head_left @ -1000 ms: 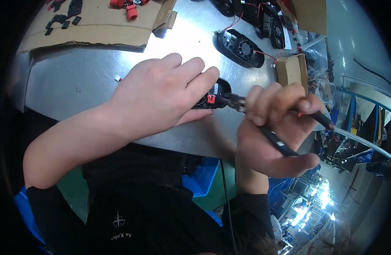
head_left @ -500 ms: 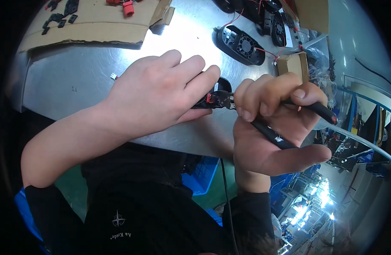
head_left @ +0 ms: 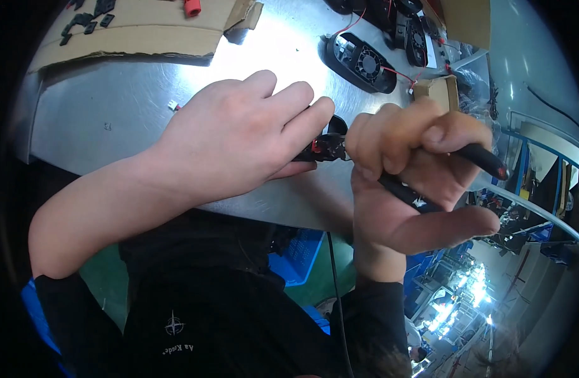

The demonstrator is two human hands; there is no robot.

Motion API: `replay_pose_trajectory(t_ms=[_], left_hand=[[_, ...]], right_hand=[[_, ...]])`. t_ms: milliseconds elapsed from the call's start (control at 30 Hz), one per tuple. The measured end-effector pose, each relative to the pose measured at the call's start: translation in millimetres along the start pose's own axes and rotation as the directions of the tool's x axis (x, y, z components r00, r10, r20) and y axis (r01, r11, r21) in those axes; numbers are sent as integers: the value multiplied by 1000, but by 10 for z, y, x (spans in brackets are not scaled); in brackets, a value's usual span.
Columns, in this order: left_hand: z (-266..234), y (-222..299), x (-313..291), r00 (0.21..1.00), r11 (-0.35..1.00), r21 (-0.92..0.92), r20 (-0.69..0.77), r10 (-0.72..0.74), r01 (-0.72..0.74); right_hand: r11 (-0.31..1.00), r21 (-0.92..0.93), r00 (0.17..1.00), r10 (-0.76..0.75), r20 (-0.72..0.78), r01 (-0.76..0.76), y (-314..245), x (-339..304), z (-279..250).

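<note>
My left hand point(head_left: 233, 135) is closed round a black plastic housing point(head_left: 337, 123), mostly hidden under its fingers. A small red part point(head_left: 316, 147) shows beside the fingertips. My right hand point(head_left: 415, 170) grips the black handles of a pair of pliers point(head_left: 332, 147), whose dark metal jaws meet the housing at the red part. Whether the jaws bite on that part, I cannot make out. One handle end pokes out past my right fingers. A small white connector point(head_left: 174, 105) with a reddish lead lies on the metal table, just behind my left hand.
On the metal table point(head_left: 81, 126), a cardboard sheet point(head_left: 157, 38) at far left bears small black parts point(head_left: 85, 24) and a red piece point(head_left: 192, 7). Black fan housings point(head_left: 365, 65) with red wires lie at far right, near a small cardboard box point(head_left: 442, 92). Below the table edge is a blue crate point(head_left: 301, 261).
My right hand and the pliers have shifted slightly to the right, and the right fingers are more blurred. The left hand has moved a little right with the housing, keeping its hold.
</note>
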State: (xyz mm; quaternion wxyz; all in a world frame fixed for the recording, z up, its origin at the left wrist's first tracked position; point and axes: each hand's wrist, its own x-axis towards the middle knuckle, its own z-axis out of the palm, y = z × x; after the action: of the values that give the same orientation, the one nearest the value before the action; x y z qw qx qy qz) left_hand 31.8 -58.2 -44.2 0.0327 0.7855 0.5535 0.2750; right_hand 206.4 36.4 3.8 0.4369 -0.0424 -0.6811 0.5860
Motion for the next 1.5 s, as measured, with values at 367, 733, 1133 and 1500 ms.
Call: replay_pose_trajectory(t_ms=[367, 733, 1133, 1500], left_hand=[[6, -34, 10, 995, 997, 6, -53, 80, -79], [9, 13, 16, 994, 995, 55, -70, 84, -80], [1, 12, -10, 996, 996, 62, -59, 68, -65], [-13, 23, -31, 999, 999, 26, -24, 28, -27]], right_hand=[[939, -198, 914, 326, 243, -282, -114, 196, -57], [999, 13, 999, 45, 4, -45, -185, -110, -91], [998, -34, 997, 57, 50, -55, -187, -173, 13], [985, -168, 999, -31, -14, 28, -157, -192, 139]])
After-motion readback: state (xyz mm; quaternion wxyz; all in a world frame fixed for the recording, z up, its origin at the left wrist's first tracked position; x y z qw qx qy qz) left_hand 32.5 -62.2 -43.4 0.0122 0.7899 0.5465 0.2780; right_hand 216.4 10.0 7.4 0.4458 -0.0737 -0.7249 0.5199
